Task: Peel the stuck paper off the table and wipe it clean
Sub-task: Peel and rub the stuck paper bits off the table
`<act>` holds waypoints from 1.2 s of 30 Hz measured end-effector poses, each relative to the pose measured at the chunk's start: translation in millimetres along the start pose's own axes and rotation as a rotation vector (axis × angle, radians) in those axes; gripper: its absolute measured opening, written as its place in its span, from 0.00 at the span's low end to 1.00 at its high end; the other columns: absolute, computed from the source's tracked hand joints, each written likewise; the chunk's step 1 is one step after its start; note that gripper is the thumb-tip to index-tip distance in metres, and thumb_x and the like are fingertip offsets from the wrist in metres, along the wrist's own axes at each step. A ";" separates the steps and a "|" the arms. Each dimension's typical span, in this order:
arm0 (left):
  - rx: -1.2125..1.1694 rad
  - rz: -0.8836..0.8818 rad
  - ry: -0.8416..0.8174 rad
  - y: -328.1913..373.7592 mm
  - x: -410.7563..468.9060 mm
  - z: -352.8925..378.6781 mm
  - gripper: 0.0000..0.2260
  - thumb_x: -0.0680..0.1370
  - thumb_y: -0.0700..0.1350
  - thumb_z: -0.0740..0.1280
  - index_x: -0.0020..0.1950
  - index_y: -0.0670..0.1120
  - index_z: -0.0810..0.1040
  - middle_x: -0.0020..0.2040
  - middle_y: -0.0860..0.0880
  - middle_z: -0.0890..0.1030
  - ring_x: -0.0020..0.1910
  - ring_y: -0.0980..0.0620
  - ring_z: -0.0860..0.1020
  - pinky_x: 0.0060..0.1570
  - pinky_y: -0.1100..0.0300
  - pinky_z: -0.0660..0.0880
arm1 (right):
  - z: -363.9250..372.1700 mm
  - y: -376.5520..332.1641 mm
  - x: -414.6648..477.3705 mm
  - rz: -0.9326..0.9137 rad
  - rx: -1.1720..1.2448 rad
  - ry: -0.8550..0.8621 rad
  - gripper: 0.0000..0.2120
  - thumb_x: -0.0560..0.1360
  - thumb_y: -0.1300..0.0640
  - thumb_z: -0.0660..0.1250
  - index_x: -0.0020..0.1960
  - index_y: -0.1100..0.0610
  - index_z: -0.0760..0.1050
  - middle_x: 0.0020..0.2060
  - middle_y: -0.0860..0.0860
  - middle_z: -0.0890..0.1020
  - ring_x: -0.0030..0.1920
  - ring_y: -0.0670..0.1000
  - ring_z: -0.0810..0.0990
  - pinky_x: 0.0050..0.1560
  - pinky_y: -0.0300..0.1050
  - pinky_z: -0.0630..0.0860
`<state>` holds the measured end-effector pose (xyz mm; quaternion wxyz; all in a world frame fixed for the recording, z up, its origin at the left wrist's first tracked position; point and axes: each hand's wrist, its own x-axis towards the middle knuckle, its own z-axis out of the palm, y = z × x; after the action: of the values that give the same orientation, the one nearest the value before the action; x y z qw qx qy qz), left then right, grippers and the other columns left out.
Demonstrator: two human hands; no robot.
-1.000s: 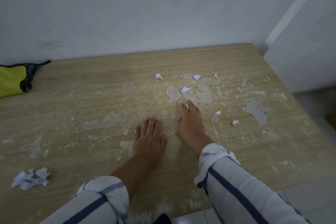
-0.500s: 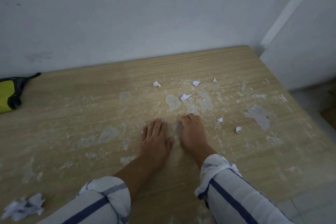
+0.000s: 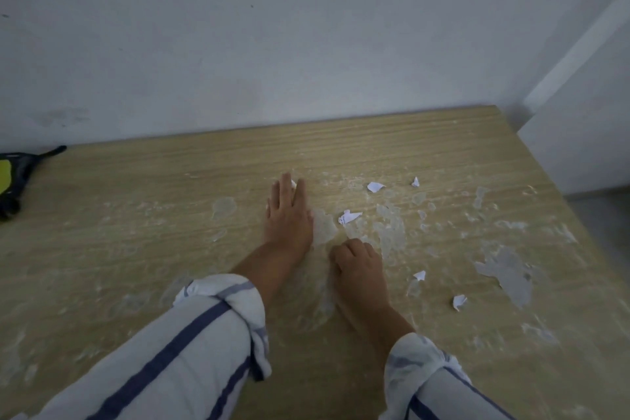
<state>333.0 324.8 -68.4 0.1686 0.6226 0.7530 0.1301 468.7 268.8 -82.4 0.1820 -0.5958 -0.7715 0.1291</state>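
Wooden table (image 3: 136,249) under flat left hand (image 3: 288,218), curled right hand (image 3: 359,266)

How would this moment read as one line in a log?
left hand flat, reaching a scrap | right hand curled, scraping | table still patchy

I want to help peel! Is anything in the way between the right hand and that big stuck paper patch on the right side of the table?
Nothing big. Between the right hand and the paper patch is bare table with one loose scrap and thin residue.
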 end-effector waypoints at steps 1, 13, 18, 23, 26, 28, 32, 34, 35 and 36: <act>0.027 -0.004 0.012 0.0 8.2 0.4 0.28 0.79 0.40 0.57 0.77 0.49 0.49 0.78 0.46 0.42 0.76 0.43 0.43 0.73 0.46 0.51 | 1.0 1.6 -0.1 0.003 0.014 -0.009 0.10 0.66 0.58 0.56 0.38 0.56 0.77 0.35 0.51 0.77 0.35 0.54 0.75 0.34 0.48 0.74; 0.045 0.148 0.075 -8.3 9.5 -12.1 0.09 0.77 0.40 0.61 0.52 0.42 0.79 0.50 0.43 0.76 0.53 0.43 0.72 0.49 0.53 0.70 | -17.0 8.9 45.4 0.072 0.243 -0.011 0.08 0.71 0.69 0.60 0.47 0.66 0.77 0.60 0.64 0.75 0.60 0.63 0.73 0.60 0.57 0.73; -0.048 0.122 0.082 -7.3 -22.2 -13.5 0.11 0.78 0.40 0.60 0.55 0.41 0.80 0.49 0.42 0.76 0.53 0.43 0.73 0.48 0.55 0.69 | -18.4 10.0 59.7 0.059 0.123 -0.121 0.09 0.74 0.64 0.58 0.51 0.63 0.75 0.49 0.60 0.78 0.50 0.60 0.74 0.47 0.48 0.68; -0.185 0.103 0.073 -16.2 -55.7 -21.6 0.11 0.78 0.38 0.61 0.55 0.41 0.81 0.49 0.40 0.78 0.53 0.42 0.74 0.52 0.54 0.70 | -21.3 -3.0 53.0 0.065 0.085 -0.145 0.11 0.76 0.64 0.58 0.55 0.63 0.76 0.50 0.59 0.77 0.52 0.58 0.74 0.49 0.46 0.68; -0.250 0.047 0.104 -35.0 -74.4 -32.6 0.11 0.77 0.38 0.62 0.55 0.41 0.81 0.48 0.41 0.78 0.52 0.42 0.75 0.52 0.53 0.72 | -15.5 -33.3 39.7 0.024 0.126 -0.172 0.11 0.76 0.63 0.59 0.54 0.62 0.78 0.50 0.58 0.77 0.52 0.58 0.75 0.50 0.47 0.70; -0.276 0.010 0.148 -54.4 -88.4 -42.8 0.10 0.77 0.37 0.63 0.54 0.41 0.81 0.47 0.41 0.79 0.50 0.42 0.76 0.50 0.54 0.73 | -6.6 -62.9 26.8 -0.021 0.143 -0.202 0.11 0.76 0.63 0.60 0.54 0.60 0.78 0.50 0.57 0.78 0.52 0.57 0.75 0.52 0.47 0.71; -0.308 -0.104 0.230 -101.0 -120.7 -73.7 0.10 0.77 0.38 0.64 0.55 0.41 0.81 0.50 0.42 0.79 0.51 0.44 0.77 0.51 0.54 0.73 | 15.5 -134.7 -0.9 -0.059 0.195 -0.289 0.11 0.76 0.61 0.60 0.54 0.58 0.78 0.50 0.56 0.78 0.52 0.57 0.77 0.50 0.46 0.71; -0.298 -0.140 0.248 -129.1 -139.6 -92.4 0.10 0.77 0.38 0.64 0.56 0.41 0.81 0.51 0.42 0.79 0.51 0.44 0.77 0.52 0.55 0.72 | 26.5 -170.4 -16.9 -0.062 0.237 -0.338 0.12 0.75 0.63 0.59 0.55 0.58 0.78 0.53 0.56 0.78 0.54 0.57 0.77 0.51 0.45 0.72; -0.293 -0.146 0.255 -144.4 -149.9 -101.6 0.10 0.77 0.37 0.64 0.55 0.41 0.81 0.51 0.42 0.79 0.51 0.43 0.77 0.52 0.56 0.72 | 31.4 -187.2 -25.4 -0.062 0.260 -0.362 0.13 0.75 0.63 0.59 0.56 0.57 0.77 0.54 0.56 0.79 0.54 0.57 0.77 0.52 0.44 0.72; -0.288 -0.153 0.257 -160.0 -160.7 -111.0 0.10 0.76 0.37 0.64 0.55 0.41 0.81 0.51 0.41 0.79 0.51 0.43 0.77 0.51 0.58 0.71 | 36.4 -203.0 -34.6 -0.070 0.277 -0.388 0.12 0.75 0.63 0.60 0.56 0.57 0.77 0.55 0.56 0.79 0.55 0.57 0.78 0.52 0.44 0.72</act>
<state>170.7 138.0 -17.5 0.1676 0.5115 0.7869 0.3017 283.5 183.9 -35.1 0.1146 -0.5023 -0.7870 0.3393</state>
